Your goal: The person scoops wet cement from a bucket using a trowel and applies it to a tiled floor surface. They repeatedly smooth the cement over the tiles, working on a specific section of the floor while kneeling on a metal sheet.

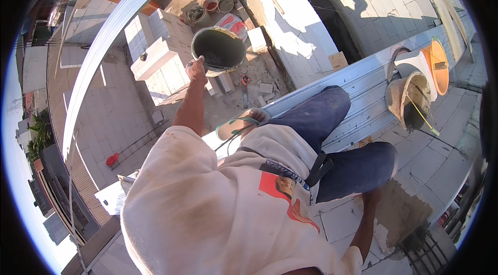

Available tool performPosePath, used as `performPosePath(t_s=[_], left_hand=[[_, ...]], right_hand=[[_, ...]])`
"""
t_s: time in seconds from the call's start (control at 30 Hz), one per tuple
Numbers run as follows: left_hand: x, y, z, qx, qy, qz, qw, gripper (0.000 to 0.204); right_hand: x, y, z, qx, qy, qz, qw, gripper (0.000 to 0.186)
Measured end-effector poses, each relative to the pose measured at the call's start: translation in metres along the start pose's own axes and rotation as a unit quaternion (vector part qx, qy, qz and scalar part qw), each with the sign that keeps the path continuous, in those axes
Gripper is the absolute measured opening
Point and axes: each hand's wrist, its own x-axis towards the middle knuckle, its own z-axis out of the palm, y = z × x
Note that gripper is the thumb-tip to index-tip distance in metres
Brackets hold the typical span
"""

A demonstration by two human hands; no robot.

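Presently, I judge the step as steadying the bucket [218,38] near pale blocks [165,62]: left hand [196,69] pinches its rim; right hand [372,197] fingers, I cannot tell. Next move calls for firm grip.

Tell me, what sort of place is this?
Most likely an outdoor building site: the left hand grips a round dark-grey bucket, pale rectangular blocks stand stacked nearby, and a rough grey mortar-like patch covers part of a pale block surface.
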Motion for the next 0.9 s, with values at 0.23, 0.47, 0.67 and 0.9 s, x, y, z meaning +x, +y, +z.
performPosePath(t_s=[0.23, 0.47, 0.67, 0.9], left_hand=[[0.071, 0.042, 0.046, 0.236, -0.127, 0.175, 0.948, 0.077], [-0.11, -0.024, 0.111, 0.249, -0.493, 0.04, 0.833, 0.058], [-0.252, 0.001, 0.128, 0.365, -0.661, 0.048, 0.654, 0.077], [-0.341, 0.011, 0.156, 0.462, -0.732, 0.225, 0.447, 0.127]], right_hand=[[-0.003, 0.004, -0.003, -0.024, 0.048, 0.071, 0.996, 0.021], [0.0, -0.015, -0.047, -0.127, -0.004, 0.113, 0.985, 0.014], [-0.018, -0.021, -0.045, -0.166, 0.08, 0.068, 0.98, 0.01], [-0.017, -0.027, -0.055, -0.125, 0.085, 0.089, 0.985, 0.017]])
